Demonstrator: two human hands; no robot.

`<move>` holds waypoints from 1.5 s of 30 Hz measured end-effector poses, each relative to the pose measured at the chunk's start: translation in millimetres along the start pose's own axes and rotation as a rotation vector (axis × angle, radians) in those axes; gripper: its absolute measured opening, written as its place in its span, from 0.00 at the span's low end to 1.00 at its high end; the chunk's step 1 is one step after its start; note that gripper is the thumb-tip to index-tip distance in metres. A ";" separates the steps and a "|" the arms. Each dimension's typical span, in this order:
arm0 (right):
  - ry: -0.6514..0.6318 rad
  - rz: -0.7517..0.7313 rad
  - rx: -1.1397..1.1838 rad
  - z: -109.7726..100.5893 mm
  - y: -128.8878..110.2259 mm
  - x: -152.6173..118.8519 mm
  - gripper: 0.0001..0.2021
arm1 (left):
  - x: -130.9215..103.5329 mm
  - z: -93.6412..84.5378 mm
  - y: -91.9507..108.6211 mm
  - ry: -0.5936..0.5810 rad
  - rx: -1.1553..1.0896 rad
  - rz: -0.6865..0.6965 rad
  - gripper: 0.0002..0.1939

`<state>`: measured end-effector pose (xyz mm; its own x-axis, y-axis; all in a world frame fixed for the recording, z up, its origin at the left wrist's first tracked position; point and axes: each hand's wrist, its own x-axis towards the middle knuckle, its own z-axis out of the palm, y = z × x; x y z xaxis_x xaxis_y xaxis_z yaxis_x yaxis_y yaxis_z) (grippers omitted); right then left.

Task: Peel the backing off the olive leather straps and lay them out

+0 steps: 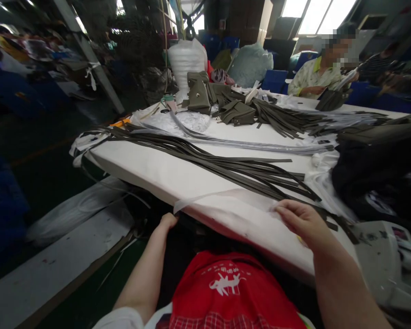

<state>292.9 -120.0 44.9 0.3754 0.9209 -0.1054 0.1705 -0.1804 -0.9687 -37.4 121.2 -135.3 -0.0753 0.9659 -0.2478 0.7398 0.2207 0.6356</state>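
Plastic wrap [75, 210] lies bunched on a pale board [65, 258], to the left of the white table [144, 167] and lower than its top. Just off the table's near edge, the left hand [168, 222] is closed on one end of a translucent strip [239, 198], its fingers mostly hidden. At the table's far side stands a tall white roll [188, 64], with an olive-grey bag [198, 94] on the tabletop just in front of it. Long dark straps [212, 163] run in a loose bundle across the middle of the table. Nearer its front edge, the translucent strip stretches above the tabletop, bowed slightly, between the two hands, which are well apart. A red apron [226, 283] shows in front of the table. Over the table's near right part, the right hand [299, 221] pinches the strip's other end between thumb and fingers. Beyond the table's far edge, a co-worker [313, 77] handles a dark piece [332, 98]. Black cloth [387, 178] is heaped at the table's right end.
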 end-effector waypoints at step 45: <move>-0.103 -0.155 -0.331 28.2 19.0 -17.6 0.06 | -186.8 30.5 135.2 -0.861 -0.311 0.746 0.19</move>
<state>263.7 -130.0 22.0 0.2314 0.9729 -0.0018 0.5095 -0.1227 -0.8517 97.1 -33.5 -25.4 0.8705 0.4863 -0.0755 0.2064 -0.2215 0.9531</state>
